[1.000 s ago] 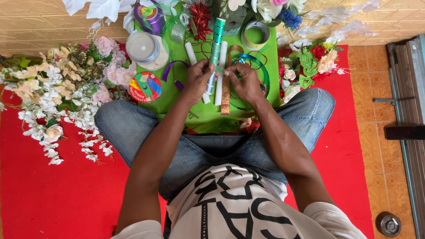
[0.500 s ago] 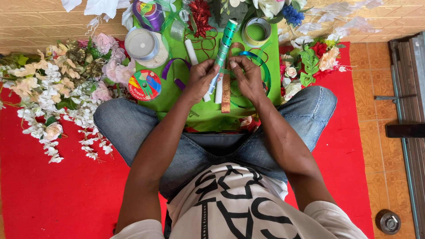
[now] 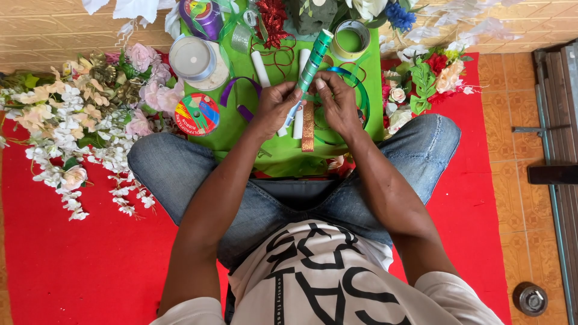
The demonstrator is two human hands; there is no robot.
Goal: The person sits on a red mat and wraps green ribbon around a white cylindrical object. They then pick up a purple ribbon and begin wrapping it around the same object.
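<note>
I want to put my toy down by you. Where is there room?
Free: the red mat below the white flowers, left of the knee, and the red strip right of the other knee. Crowded: the green board, full of ribbon rolls and sticks.

Looks like a home craft corner set up on the floor, not a shop or workshop. Tan floor tiles [image 3: 512,198] at three o'clock, with a sliding-door track [image 3: 557,120] beyond. Red mat [image 3: 90,265] spread at seven o'clock, green cloth [image 3: 283,150] laid at twelve. Artificial flowers [image 3: 78,132] heaped at ten o'clock, more blooms [image 3: 421,78] at one. Ribbon spools [image 3: 195,114] and tape roll [image 3: 351,39] scattered at twelve. Seated cross-legged in jeans.
</note>
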